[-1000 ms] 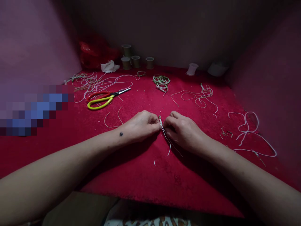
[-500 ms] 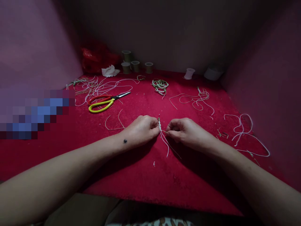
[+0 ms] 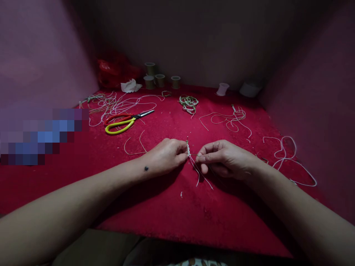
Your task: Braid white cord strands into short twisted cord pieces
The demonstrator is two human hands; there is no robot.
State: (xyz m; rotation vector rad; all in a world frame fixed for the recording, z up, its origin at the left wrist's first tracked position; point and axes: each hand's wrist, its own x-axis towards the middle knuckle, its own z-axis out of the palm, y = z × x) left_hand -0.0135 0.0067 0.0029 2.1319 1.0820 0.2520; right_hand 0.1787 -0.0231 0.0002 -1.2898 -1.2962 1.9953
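A short white-and-green braided cord (image 3: 188, 149) stands out from the red cloth, its top at a small pin (image 3: 187, 137). At its left edge my left hand (image 3: 169, 154) is closed, thumb and forefinger pinched on a cord; the exact grip is hidden. A thin tan cord (image 3: 135, 152) curls out beyond that hand. On the right, my right hand (image 3: 219, 157) pinches a thin green-tan cord (image 3: 193, 154) that runs from the braid's lower end. Two loose pale strands (image 3: 198, 171) hang from the braid toward me.
Scissors (image 3: 127, 123) with red and yellow handles lie at left. Tangled cords (image 3: 116, 105) spread behind them. Thread spools (image 3: 160, 81), crumpled tissue (image 3: 131, 86) and a red plastic bag (image 3: 111, 72) stand at the back. A finished-looking knotted bundle (image 3: 188, 103) lies mid-table; a white cord (image 3: 285, 157) loops at right.
My right hand has turned and its lower fingers have opened out, with the thumb and forefinger still pinching the cord. The left hand has barely moved. The view has shifted slightly.
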